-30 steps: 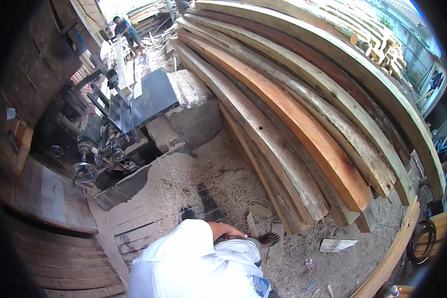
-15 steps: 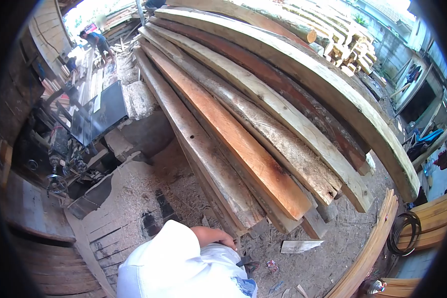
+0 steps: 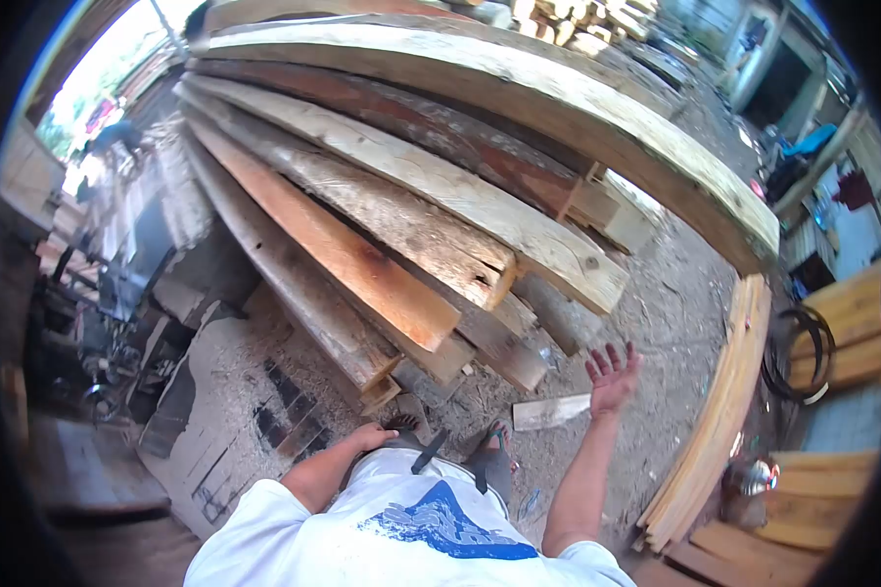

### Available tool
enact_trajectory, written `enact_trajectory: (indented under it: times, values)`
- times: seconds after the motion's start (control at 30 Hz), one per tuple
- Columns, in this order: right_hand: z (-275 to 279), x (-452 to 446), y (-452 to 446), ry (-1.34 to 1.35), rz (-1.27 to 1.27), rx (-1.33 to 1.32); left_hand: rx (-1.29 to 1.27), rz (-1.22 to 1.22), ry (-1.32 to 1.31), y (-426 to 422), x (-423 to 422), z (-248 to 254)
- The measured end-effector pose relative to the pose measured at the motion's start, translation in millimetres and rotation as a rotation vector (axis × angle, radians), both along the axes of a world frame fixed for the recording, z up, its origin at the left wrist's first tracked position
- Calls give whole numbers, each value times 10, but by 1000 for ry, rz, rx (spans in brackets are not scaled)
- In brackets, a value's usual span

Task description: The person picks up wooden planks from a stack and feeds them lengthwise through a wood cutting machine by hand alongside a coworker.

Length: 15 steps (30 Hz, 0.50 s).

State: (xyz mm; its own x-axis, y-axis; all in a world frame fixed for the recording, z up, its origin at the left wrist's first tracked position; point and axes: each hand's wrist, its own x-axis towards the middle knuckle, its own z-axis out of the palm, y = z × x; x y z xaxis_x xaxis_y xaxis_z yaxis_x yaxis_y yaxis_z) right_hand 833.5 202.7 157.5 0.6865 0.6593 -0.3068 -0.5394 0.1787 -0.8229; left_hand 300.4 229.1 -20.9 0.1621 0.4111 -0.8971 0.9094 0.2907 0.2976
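My right hand (image 3: 614, 380) is raised over the ground at the right, palm showing and fingers spread, with nothing in it. Against my waist rests my left hand (image 3: 374, 436), at the side of my shorts; whether its fingers grip anything is hard to make out. In front of me lies a fan of long thick timber beams. An orange-brown beam (image 3: 347, 264) is in the middle, and a pale beam (image 3: 480, 225) with a knot near its end lies to its right. Neither hand touches the beams.
A machine with a dark table (image 3: 147, 245) is blurred at the left. Planks (image 3: 715, 411) lie along the right, beside a black coil (image 3: 798, 352) and a shiny round object (image 3: 751, 476). A scrap board (image 3: 550, 412) lies near my feet. A blurred person (image 3: 115, 137) is far left.
The view has turned to the right, so beams and machine sit farther left. My right hand has come into view, raised and spread. My shirt front and both feet now show.
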Motion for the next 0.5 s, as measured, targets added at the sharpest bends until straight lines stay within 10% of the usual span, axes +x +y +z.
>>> enact_trajectory:
  times: [0.17, 0.5]
  values:
    - [677, 262, 1299, -237, 413, -93, 173, 56, -189, -594, 888, 485]
    - [1125, -19, 1229, -465, 274, 228, 193, 435, -864, -577, 1900, 1661]
